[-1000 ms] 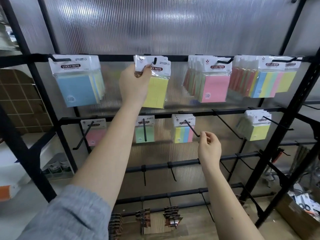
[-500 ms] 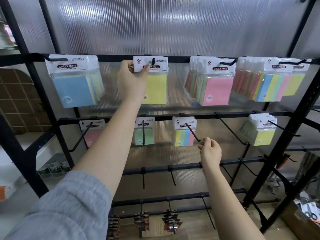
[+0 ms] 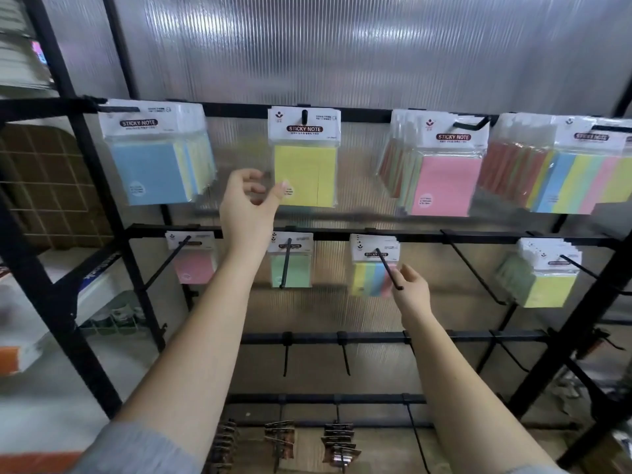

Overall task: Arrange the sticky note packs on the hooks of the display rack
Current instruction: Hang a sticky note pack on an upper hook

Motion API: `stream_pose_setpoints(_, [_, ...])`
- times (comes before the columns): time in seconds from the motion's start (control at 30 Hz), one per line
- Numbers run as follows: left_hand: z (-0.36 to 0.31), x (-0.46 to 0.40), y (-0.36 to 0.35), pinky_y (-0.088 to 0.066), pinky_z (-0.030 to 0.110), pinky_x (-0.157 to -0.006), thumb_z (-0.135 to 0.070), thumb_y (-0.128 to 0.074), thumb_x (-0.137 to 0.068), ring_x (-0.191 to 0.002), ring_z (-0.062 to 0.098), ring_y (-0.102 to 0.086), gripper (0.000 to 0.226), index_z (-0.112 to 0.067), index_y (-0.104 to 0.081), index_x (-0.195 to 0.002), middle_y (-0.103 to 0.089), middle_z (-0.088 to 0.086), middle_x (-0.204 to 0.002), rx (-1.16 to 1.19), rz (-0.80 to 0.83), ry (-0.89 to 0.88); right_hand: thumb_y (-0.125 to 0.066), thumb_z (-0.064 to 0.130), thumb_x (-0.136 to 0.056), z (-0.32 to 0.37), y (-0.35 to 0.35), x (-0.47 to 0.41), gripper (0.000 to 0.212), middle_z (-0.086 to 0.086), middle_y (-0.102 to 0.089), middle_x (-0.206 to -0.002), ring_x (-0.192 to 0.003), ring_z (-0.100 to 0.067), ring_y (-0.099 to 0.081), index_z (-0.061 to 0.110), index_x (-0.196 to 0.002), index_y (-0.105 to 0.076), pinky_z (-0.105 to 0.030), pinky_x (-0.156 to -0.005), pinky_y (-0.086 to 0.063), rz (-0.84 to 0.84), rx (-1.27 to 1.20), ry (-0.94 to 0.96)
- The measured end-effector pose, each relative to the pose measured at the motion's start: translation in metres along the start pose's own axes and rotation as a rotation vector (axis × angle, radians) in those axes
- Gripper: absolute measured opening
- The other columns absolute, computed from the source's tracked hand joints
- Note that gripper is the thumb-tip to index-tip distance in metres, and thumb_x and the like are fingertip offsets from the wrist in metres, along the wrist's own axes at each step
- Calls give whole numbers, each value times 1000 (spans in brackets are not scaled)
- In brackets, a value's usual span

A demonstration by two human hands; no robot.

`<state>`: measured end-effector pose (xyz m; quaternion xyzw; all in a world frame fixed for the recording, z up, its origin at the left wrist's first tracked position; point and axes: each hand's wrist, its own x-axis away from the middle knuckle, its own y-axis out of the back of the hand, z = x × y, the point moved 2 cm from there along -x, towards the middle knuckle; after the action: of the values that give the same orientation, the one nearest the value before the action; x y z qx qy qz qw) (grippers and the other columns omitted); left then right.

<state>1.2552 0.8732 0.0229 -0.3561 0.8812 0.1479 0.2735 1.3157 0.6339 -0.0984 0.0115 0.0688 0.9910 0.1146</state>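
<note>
- Left hand (image 3: 248, 203): raised in front of the rack (image 3: 342, 236), between the top rail and the second rail. Fingers (image 3: 251, 176) loosely curled and apart from the thumb; they hold nothing.
- Yellow pack (image 3: 305, 172): hangs on the top-rail hook (image 3: 304, 117), just right of the left thumb tip. Whether the thumb touches its wrapper cannot be told.
- Blue pack (image 3: 150, 165): front of a stack on the top rail, left of the left fingers and apart from them.
- Right hand (image 3: 412, 290): lower, below the second rail. Fingers relaxed and slightly spread, holding nothing; the fingertips lie at the free end of a slanted hook (image 3: 388, 268). Contact with the hook cannot be told.
- Striped pack (image 3: 373, 268): hangs at the back of that slanted hook, just left of the right fingers.
- Green pack (image 3: 290, 265): on the second rail, below the left wrist.
- Small pink pack (image 3: 193, 261): on the second rail, left of the left forearm.
- Large pink pack (image 3: 444, 179): front of a stack on the top rail, above and right of the right fingers.
- Multicolour stacks (image 3: 574, 176): top rail, far right.
- Yellow-green stack (image 3: 543, 275): second rail, well right of the right fingers.
</note>
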Motion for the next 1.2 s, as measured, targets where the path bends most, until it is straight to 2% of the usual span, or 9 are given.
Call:
stream_pose_setpoints(0.07, [10,6,1,-40,14,-62,-35,-71,-81,-71,3,-51,32,-21,-51,-103,-52,-14,-80,-29,33,15,-46,15,-99,3,-3,-7,27,-6,-63,-104,-88,-19,-57,1,-119,-57,-11,-54,-42,12,-7,-1])
stream_pose_setpoints(0.2, [29,14,7,-43,20,-62,-32,-72,-81,-72,8,-55,32,-24,-50,-103,-54,-13,-78,-77,68,71,-50,18,-97,9,-8,-15,35,-11,-62,-119,-96,-20,-55,1,-128,-54,-24,-73,-40,-117,12,-41])
stream_pose_setpoints(0.3, [39,18,12,-43,22,-62,-32,-71,-82,-72,10,-55,30,-23,-51,-102,-56,-11,-77,-104,79,110,-55,25,-95,9,-13,-14,33,-10,-60,-104,-88,-20,-54,2,-119,-56,-25,-62,-39,-142,8,-62])
stream_pose_setpoints(0.43, [47,22,18,-39,18,-58,-29,-70,-82,-70,8,-53,26,-19,-54,-100,-56,-9,-77,-112,81,160,-57,33,-94,7,-21,-9,25,-9,-55,-77,-74,-22,-53,12,-81,-58,-30,-62,-39,-44,-131,-98])
stream_pose_setpoints(0.57, [56,26,22,-37,16,-59,-27,-70,-83,-72,3,-53,26,-18,-54,-100,-56,-10,-79,-109,105,219,-60,35,-91,4,-15,-3,20,-10,-42,-74,-62,-19,-39,16,-88,-55,-25,-51,-29,42,-219,-143])
stream_pose_setpoints(0.73, [68,29,22,-35,17,-58,-31,-64,-87,-75,5,-53,26,-14,-56,-105,-58,-7,-85,-168,176,259,-53,19,-93,1,-1,15,32,-12,-49,-79,-69,-22,-44,-13,-94,-56,-25,-55,-34,11,-230,-122])
stream_pose_setpoints(0.97, [74,26,19,-36,21,-58,-34,-59,-90,-86,16,-58,28,-14,-56,-109,-61,0,-96,-200,326,312,-49,15,-94,12,11,47,28,-4,-46,-63,-54,-17,-37,9,-66,-50,-14,-40,-32,-115,-176,-89])
stream_pose_setpoints(1.1, [76,22,15,-36,22,-59,-34,-58,-91,-92,17,-56,33,-11,-54,-115,-61,5,-106,-215,387,357,-47,19,-91,13,17,61,27,-10,-50,-72,-67,-21,-44,1,-74,-56,-30,-62,-37,-202,-94,-67])
stream_pose_setpoints(1.2, [84,15,11,-39,26,-74,-35,-57,-92,-102,22,-57,39,-9,-51,-121,-60,8,-116,-248,441,404,-46,20,-90,12,21,70,32,-10,-51,-73,-70,-21,-43,-8,-81,-57,-32,-65,-35,-257,-37,-46])
